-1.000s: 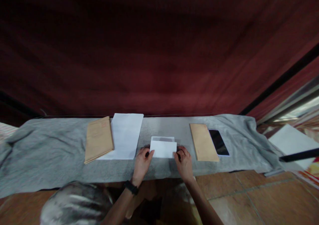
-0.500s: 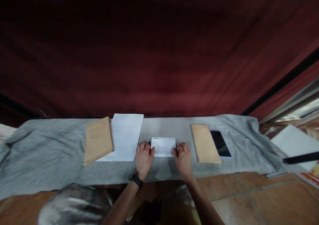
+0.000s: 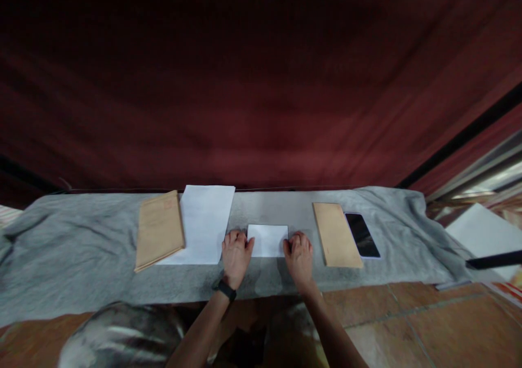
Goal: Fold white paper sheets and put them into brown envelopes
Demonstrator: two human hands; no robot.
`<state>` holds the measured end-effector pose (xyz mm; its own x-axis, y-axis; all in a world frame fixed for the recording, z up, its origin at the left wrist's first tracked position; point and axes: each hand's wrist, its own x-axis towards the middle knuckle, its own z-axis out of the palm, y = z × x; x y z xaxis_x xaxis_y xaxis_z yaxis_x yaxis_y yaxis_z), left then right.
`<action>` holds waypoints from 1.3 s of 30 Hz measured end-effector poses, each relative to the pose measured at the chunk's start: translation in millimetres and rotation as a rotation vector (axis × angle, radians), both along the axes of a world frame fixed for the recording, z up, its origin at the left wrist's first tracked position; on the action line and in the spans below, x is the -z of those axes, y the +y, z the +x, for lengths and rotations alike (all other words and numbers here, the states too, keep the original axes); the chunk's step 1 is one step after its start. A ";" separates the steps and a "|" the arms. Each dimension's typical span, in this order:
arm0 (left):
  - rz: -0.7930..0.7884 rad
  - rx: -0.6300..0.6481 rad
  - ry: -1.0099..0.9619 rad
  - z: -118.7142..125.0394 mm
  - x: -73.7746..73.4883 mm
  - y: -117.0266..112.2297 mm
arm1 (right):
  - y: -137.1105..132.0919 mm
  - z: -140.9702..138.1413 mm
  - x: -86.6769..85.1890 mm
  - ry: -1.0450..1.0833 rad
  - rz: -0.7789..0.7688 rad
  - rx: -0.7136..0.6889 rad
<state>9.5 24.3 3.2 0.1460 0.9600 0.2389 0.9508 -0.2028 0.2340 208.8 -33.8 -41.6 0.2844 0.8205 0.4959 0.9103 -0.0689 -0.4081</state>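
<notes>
A folded white sheet of paper (image 3: 268, 241) lies flat on the grey cloth, its long side running left to right. My left hand (image 3: 237, 251), with a black watch on the wrist, grips the paper's left end, thumb on top and fingers curled. At the right end, my right hand (image 3: 299, 254) holds it the same way. The undersides of both hands are hidden. Left of my left hand lie larger white sheets (image 3: 207, 221), partly under a stack of brown envelopes (image 3: 160, 231). A single brown envelope (image 3: 337, 235) rests right of my right hand.
A dark-screened phone (image 3: 362, 235) lies beside the single envelope. Grey cloth (image 3: 81, 248) covers the low surface, with a dark red curtain (image 3: 261, 112) behind it. Tiled floor (image 3: 367, 313) shows in front. A white panel (image 3: 485, 235) stands at far right.
The dark line near the folded paper's far edge no longer shows, and its top looks flatter. Both hands stay at its ends, almost unmoved.
</notes>
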 end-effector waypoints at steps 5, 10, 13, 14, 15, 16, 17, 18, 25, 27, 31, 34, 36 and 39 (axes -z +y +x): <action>0.034 -0.022 -0.106 4.7 0.7 -1.7 | -0.1 -0.4 -1.5 0.015 -0.008 0.012; 0.028 0.247 -0.372 25.7 5.0 -11.7 | -0.6 -1.0 -4.3 0.021 -0.023 0.009; -0.039 0.348 -0.469 39.2 13.0 -19.5 | -1.0 -0.9 -5.4 0.023 -0.042 0.012; -0.050 0.345 -0.454 42.4 16.2 -21.4 | -1.2 -0.6 -5.7 0.025 -0.049 0.013; -0.054 0.334 -0.414 44.7 19.3 -22.8 | -1.4 -0.3 -6.2 0.028 -0.056 0.013; -0.050 0.321 -0.354 46.3 22.1 -23.7 | -1.7 -0.2 -6.8 0.034 -0.060 0.013; -0.042 0.311 -0.282 47.2 24.5 -24.1 | -2.1 -0.4 -7.6 0.043 -0.059 0.012; -0.028 0.308 -0.206 47.7 26.3 -24.2 | -2.7 -1.2 -8.6 0.055 -0.052 0.007; 0.024 0.320 0.169 45.5 29.2 -22.3 | -12.0 -27.4 -16.5 0.015 -0.075 -0.275; 0.019 0.324 0.187 45.1 29.8 -22.0 | -14.2 -33.5 -15.7 -0.033 -0.145 -0.274; 0.002 0.313 0.150 45.5 32.4 -21.2 | -15.0 -32.5 -11.5 -0.105 -0.216 -0.214; -0.002 0.302 0.130 45.6 34.3 -19.0 | -12.4 -26.3 -9.3 -0.154 -0.228 -0.193; -0.002 0.288 0.126 44.4 34.9 -16.0 | -9.9 -22.6 -8.2 -0.176 -0.231 -0.168; -0.006 0.249 0.117 40.0 34.9 -9.6 | -6.8 -18.6 -6.0 -0.205 -0.235 -0.152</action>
